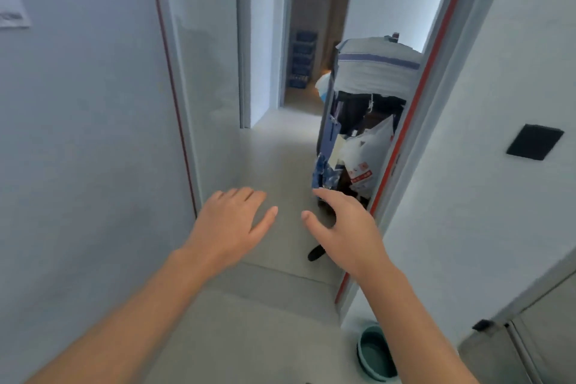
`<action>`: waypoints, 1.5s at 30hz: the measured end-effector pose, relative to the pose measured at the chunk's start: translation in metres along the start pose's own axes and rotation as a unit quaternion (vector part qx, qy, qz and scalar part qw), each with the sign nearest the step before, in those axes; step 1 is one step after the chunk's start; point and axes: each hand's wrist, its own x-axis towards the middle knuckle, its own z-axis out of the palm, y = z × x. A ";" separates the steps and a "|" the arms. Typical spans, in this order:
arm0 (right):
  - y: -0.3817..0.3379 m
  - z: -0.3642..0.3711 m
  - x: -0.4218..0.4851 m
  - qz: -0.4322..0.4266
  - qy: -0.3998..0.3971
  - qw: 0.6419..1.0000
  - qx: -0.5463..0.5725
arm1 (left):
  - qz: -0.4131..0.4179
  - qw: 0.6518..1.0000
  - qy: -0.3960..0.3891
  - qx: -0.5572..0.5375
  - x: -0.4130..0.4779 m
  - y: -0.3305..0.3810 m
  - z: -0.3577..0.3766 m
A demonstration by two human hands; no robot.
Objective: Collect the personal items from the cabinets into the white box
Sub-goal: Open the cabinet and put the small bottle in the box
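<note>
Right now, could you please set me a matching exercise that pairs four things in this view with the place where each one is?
Things:
1. teal basin
2. black wall plate
3. white sheet of paper
4. striped white bundle

Places:
A. stuck on the left wall
B. on top of the pile of bags ahead
C. on the floor at the lower right
D. mounted on the right wall

Pairs: 1-C, 2-D, 3-A, 4-B
</note>
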 end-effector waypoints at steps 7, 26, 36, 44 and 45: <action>-0.086 0.074 -0.052 -0.132 -0.137 0.977 0.099 | -0.218 0.974 -0.033 0.046 -0.170 -0.047 -0.044; -0.462 0.176 -0.293 -0.381 -0.296 0.846 0.225 | -0.523 0.829 0.084 0.177 -0.608 -0.138 -0.240; -0.591 0.241 -0.382 -0.418 -0.360 0.796 0.248 | -0.599 0.775 0.094 0.177 -0.734 -0.179 -0.292; -0.709 0.318 -0.401 -0.451 -0.402 0.744 0.284 | -0.650 0.723 0.078 0.218 -0.792 -0.254 -0.326; -0.725 0.326 -0.402 -0.445 -0.410 0.739 0.296 | -0.656 0.717 0.076 0.223 -0.797 -0.266 -0.333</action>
